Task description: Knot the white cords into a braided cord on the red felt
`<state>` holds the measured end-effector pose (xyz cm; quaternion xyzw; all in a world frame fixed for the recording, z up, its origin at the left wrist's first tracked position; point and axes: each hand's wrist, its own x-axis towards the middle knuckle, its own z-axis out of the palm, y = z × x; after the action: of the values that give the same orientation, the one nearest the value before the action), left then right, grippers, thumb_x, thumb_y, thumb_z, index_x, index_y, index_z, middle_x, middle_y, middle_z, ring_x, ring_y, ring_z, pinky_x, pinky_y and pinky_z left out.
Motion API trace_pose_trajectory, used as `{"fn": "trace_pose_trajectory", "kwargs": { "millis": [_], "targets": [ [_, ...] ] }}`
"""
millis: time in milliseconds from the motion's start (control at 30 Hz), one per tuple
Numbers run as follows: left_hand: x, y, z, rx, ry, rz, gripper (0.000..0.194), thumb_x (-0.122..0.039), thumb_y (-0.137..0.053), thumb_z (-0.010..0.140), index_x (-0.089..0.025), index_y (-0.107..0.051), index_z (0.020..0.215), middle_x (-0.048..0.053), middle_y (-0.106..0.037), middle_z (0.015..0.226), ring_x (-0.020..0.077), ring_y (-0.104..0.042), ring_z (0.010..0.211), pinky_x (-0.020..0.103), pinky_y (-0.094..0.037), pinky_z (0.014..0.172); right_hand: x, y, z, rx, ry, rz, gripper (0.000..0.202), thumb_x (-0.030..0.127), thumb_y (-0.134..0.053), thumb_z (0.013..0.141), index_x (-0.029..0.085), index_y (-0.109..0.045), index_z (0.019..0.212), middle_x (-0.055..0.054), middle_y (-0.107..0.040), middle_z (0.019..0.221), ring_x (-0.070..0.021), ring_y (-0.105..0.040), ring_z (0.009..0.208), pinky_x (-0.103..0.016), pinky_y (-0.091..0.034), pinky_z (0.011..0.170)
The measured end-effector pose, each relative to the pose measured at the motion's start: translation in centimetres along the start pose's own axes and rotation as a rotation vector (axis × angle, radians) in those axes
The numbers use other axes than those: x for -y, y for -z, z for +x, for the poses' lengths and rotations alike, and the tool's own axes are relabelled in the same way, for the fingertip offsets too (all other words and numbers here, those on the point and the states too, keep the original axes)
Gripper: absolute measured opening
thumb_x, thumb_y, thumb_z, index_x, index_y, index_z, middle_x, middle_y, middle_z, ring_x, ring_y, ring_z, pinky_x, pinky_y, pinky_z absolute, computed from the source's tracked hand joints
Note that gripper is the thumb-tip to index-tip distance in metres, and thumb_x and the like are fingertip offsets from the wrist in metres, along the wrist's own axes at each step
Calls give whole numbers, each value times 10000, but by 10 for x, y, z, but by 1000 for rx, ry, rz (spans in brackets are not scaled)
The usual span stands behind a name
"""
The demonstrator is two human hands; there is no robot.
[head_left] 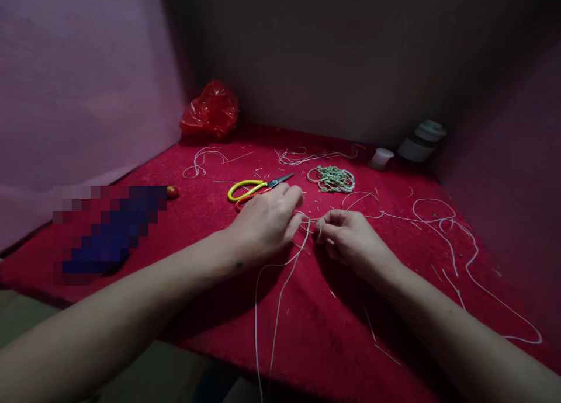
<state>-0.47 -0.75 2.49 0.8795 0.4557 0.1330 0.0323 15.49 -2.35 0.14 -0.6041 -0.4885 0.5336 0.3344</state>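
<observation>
Between my hands, thin cords cross over the red cloth. A greenish cord (281, 292) and a white cord (256, 301) run down from there past the table's front edge. My left hand (272, 221) is closed, its thumb and bent fingers at the cords; its exact grip is partly hidden. My right hand (346, 235) pinches a thin cord, with a small loop showing at its fingertips. Just beyond the left hand lie scissors (268, 186) with yellow and red handles, partly covered by that hand. A bundle of green-and-white knotted cord (336, 179) rests behind the right hand.
A red plastic bag (213, 112) sits at the back left. At the back right stand a white spool (381, 157) and a jar (421, 141). Loose white cord (473, 245) trails across the right side, among scattered clippings. A blurred dark blue object (116, 233) lies left.
</observation>
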Motion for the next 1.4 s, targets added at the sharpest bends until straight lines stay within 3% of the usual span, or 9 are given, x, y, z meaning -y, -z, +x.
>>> {"fn": "trace_pose_trajectory", "kwargs": {
  "millis": [100, 167, 300, 400, 567, 867, 1033, 1300, 1400],
  "targets": [
    [-3, 5, -8, 234, 13, -34, 320, -456, -448, 815, -163, -567, 763, 43, -608, 686, 159, -559, 618, 253, -370, 533, 1, 5, 1, 8, -1, -51, 128, 175, -509, 711, 171, -496, 584, 56, -406, 324, -43, -290, 258, -168, -175, 276],
    [-7, 0, -13, 295, 22, 43, 318, -456, -451, 800, -160, -566, 784, 59, -621, 705, 184, -575, 619, 269, -367, 522, 1, 8, 2, 4, 0, -80, 118, 166, -501, 707, 173, -500, 589, 53, -404, 320, -49, -290, 261, -174, -181, 281],
    [-10, -15, -17, 303, 12, 130, 203, -279, -392, 804, -167, -556, 851, 80, -642, 747, 218, -601, 640, 299, -380, 524, -2, 19, 5, -56, 18, -28, 109, 178, -542, 694, 177, -495, 596, 39, -441, 353, -57, -322, 282, -184, -201, 295],
    [-8, -19, -16, 330, 1, 135, 217, -241, -358, 813, -171, -561, 846, 86, -641, 727, 211, -600, 633, 302, -388, 528, -4, 31, 8, -85, 56, 175, 113, 170, -592, 671, 174, -498, 609, 29, -485, 413, -58, -363, 323, -182, -232, 313],
    [-7, -14, -15, 342, 0, 89, 212, -228, -345, 827, -177, -551, 823, 80, -639, 736, 214, -601, 637, 305, -389, 534, -2, 42, 14, -84, 22, 480, 80, 112, -591, 647, 147, -522, 628, -61, -639, 709, -61, -454, 428, -176, -271, 317],
    [-5, -8, -15, 385, -31, 120, 199, -204, -349, 812, -172, -546, 818, 99, -634, 736, 212, -587, 621, 301, -377, 518, 5, 69, 17, -77, -74, 752, 114, 103, -512, 681, 166, -439, 619, 19, -465, 558, -30, -271, 380, -155, -178, 292],
    [-6, -5, -14, 405, -21, 109, 174, -190, -381, 793, -172, -550, 831, 92, -630, 736, 202, -584, 624, 294, -387, 531, 7, 97, 13, -85, 79, 630, 202, 164, -455, 785, 177, -426, 585, 84, -253, 470, -21, -125, 363, -200, -84, 351],
    [-5, -4, -13, 408, -42, 100, 142, -148, -411, 748, -174, -535, 811, 102, -645, 779, 219, -603, 660, 298, -387, 532, 13, 128, -4, -366, 222, 663, 324, 163, -322, 858, 145, -617, 724, 92, -302, 408, 12, -141, 353, -282, -60, 437],
    [-3, -5, -12, 411, -43, 106, 153, -127, -423, 715, -172, -529, 815, 101, -646, 790, 225, -606, 676, 299, -385, 534, 16, 134, -8, -370, 332, 722, 341, 166, -311, 855, 169, -624, 719, 72, -351, 423, 3, -163, 366, -293, -82, 439]
  ]
}}
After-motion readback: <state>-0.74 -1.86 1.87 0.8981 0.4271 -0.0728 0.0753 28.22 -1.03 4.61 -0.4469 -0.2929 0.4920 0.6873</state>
